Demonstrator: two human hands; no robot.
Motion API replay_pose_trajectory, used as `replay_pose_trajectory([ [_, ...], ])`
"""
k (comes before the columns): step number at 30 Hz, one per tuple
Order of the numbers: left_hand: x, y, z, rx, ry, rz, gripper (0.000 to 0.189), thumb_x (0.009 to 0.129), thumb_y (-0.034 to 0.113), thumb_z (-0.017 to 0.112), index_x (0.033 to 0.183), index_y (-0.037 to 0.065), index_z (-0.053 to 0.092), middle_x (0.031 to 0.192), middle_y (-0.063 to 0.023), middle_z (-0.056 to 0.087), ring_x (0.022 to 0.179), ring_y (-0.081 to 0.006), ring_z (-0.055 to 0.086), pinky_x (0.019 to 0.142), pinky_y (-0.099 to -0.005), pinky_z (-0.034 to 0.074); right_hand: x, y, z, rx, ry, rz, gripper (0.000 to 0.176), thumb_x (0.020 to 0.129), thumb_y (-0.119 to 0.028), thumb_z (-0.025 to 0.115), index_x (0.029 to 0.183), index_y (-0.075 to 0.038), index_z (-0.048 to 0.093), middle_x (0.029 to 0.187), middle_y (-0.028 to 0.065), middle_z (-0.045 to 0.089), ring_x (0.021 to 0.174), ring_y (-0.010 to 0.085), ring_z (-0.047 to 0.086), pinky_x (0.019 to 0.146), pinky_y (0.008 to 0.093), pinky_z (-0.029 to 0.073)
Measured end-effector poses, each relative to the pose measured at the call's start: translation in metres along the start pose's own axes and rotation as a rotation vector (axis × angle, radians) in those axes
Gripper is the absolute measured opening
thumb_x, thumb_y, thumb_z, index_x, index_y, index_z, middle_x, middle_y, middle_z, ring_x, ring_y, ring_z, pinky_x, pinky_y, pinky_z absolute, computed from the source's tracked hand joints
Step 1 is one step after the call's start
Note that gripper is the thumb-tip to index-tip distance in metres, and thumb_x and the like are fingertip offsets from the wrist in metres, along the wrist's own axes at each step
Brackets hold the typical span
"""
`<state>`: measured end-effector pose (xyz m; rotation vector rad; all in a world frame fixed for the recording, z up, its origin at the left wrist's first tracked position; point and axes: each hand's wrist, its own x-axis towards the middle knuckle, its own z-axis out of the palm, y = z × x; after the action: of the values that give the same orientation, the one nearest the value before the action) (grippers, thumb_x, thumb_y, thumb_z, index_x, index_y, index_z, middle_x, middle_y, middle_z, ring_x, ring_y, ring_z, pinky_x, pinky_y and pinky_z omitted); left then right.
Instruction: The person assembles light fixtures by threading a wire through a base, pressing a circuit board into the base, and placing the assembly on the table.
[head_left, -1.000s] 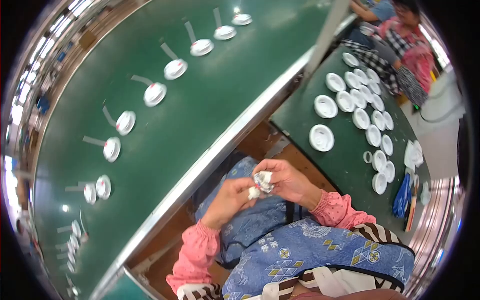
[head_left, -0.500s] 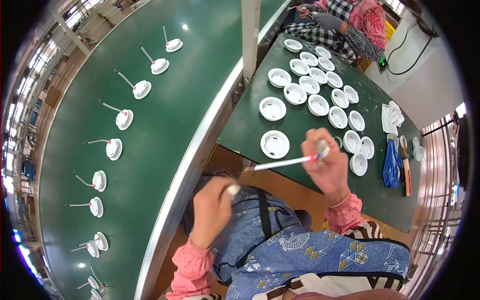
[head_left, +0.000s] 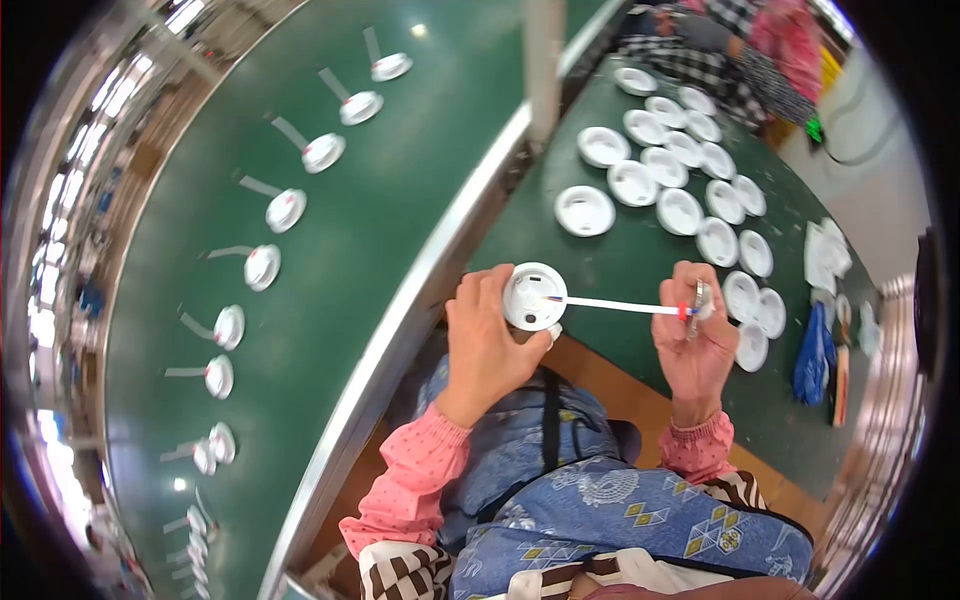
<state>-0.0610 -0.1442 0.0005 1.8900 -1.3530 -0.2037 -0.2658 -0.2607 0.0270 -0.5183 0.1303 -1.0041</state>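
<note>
My left hand [head_left: 492, 335] grips a round white plastic housing [head_left: 533, 318] by its rim, thumb on the near side and fingers at the far left. Slots and holes show inside the housing. A small white piece shows by the left thumb. My right hand [head_left: 694, 335] is closed on a small part with metal clips [head_left: 703, 300], whose exact kind is hard to make out. From it a white cable [head_left: 620, 305], with a red piece at its base, runs left. The cable's bare coloured wire ends lie over the housing.
More white housings [head_left: 680, 212] stand in rows on the green table [head_left: 520, 215]. Blue-handled pliers [head_left: 812, 355] lie at its right. On the left, a green conveyor belt [head_left: 350, 250] behind a metal rail carries white units with cables. Another person [head_left: 720, 50] sits at the far end.
My left hand has moved up from over my lap and taken hold of the nearest housing. The cable's free end has come over that housing. The whole view has shifted slightly.
</note>
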Motion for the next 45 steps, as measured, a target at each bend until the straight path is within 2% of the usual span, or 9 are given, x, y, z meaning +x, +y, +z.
replay_pose_trajectory([
  [5, -0.046, -0.038, -0.132, 0.282, 0.243, -0.142, 0.070, 0.063, 0.015, 0.081, 0.126, 0.002, 0.054, 0.120, -0.0163, 0.056, 0.114, -0.0346, 0.053, 0.102, -0.0431, 0.040, 0.013, 0.041, 0.017, -0.008, -0.146, 0.153, 0.021, 0.093, -0.006, 0.064, 0.106, 0.006, 0.053, 0.086, 0.0060, 0.041, 0.065, 0.0128, 0.038, 0.048, 0.0244, 0.034],
  [12, -0.123, -0.120, -0.222, 0.386, -0.065, -0.404, 0.089, 0.063, 0.013, 0.079, 0.146, 0.017, 0.049, 0.143, -0.0112, 0.048, 0.135, -0.0352, 0.040, 0.115, -0.0470, 0.032, 0.017, 0.098, 0.053, -0.099, -0.244, 0.337, 0.028, 0.093, -0.009, 0.067, 0.113, 0.007, 0.056, 0.092, 0.0064, 0.053, 0.070, 0.0127, 0.048, 0.052, 0.0240, 0.039],
  [16, -0.144, -0.119, -0.214, 0.351, 0.083, -0.459, 0.097, 0.065, 0.019, 0.079, 0.153, 0.019, 0.039, 0.145, -0.0145, 0.045, 0.137, -0.0355, 0.039, 0.114, -0.0516, 0.029, 0.017, 0.122, 0.069, -0.206, -0.273, 0.401, 0.026, 0.094, -0.008, 0.065, 0.115, 0.005, 0.057, 0.092, 0.0058, 0.059, 0.072, 0.0103, 0.053, 0.058, 0.0227, 0.044],
  [20, -0.144, -0.133, -0.184, 0.493, 0.287, -0.450, 0.092, 0.062, 0.029, 0.081, 0.145, 0.011, 0.047, 0.141, -0.0147, 0.049, 0.136, -0.0346, 0.041, 0.105, -0.0479, 0.032, 0.015, 0.150, 0.097, -0.317, -0.360, 0.422, 0.024, 0.094, -0.006, 0.063, 0.115, 0.004, 0.059, 0.095, 0.0059, 0.063, 0.077, 0.0084, 0.060, 0.064, 0.0209, 0.051],
  [24, -0.135, -0.132, -0.175, 0.441, 0.335, -0.383, 0.073, 0.064, 0.028, 0.081, 0.128, 0.006, 0.055, 0.128, -0.0123, 0.058, 0.133, -0.0344, 0.044, 0.103, -0.0475, 0.031, 0.014, 0.176, 0.115, -0.335, -0.480, 0.447, 0.024, 0.094, -0.007, 0.064, 0.115, 0.005, 0.060, 0.097, 0.0042, 0.061, 0.078, 0.0076, 0.060, 0.063, 0.0198, 0.050],
  [32, -0.143, -0.086, -0.169, 0.227, 0.338, -0.262, 0.081, 0.060, 0.015, 0.078, 0.136, 0.009, 0.051, 0.127, -0.0096, 0.059, 0.120, -0.0277, 0.054, 0.106, -0.0399, 0.031, 0.002, 0.185, 0.126, -0.370, -0.683, 0.439, 0.018, 0.091, -0.004, 0.068, 0.107, 0.005, 0.066, 0.097, 0.0047, 0.060, 0.088, 0.0098, 0.059, 0.078, 0.0246, 0.049],
  [38, -0.135, -0.070, -0.167, 0.235, 0.309, -0.134, 0.081, 0.062, 0.016, 0.081, 0.137, 0.007, 0.051, 0.128, -0.0111, 0.059, 0.121, -0.0285, 0.055, 0.102, -0.0421, 0.034, 0.000, 0.182, 0.124, -0.401, -0.699, 0.411, 0.018, 0.091, -0.001, 0.067, 0.108, 0.005, 0.066, 0.099, 0.0055, 0.061, 0.091, 0.0106, 0.060, 0.079, 0.0254, 0.050],
  [41, -0.133, -0.065, -0.163, 0.229, 0.322, -0.116, 0.084, 0.059, 0.013, 0.079, 0.138, 0.009, 0.051, 0.132, -0.0087, 0.059, 0.119, -0.0273, 0.054, 0.104, -0.0392, 0.034, -0.002, 0.180, 0.122, -0.498, -0.698, 0.362, 0.017, 0.091, 0.002, 0.064, 0.108, 0.004, 0.066, 0.099, 0.0054, 0.061, 0.090, 0.0107, 0.060, 0.078, 0.0241, 0.049],
  [45, -0.126, -0.042, -0.157, 0.266, 0.287, -0.102, 0.082, 0.060, 0.011, 0.079, 0.137, 0.009, 0.052, 0.130, -0.0083, 0.060, 0.111, -0.0287, 0.056, 0.100, -0.0390, 0.039, -0.013, 0.183, 0.114, -0.935, -0.782, -0.027, 0.032, 0.079, 0.015, 0.055, 0.105, 0.001, 0.068, 0.091, 0.0078, 0.061, 0.078, 0.0155, 0.061, 0.067, 0.0284, 0.048],
])
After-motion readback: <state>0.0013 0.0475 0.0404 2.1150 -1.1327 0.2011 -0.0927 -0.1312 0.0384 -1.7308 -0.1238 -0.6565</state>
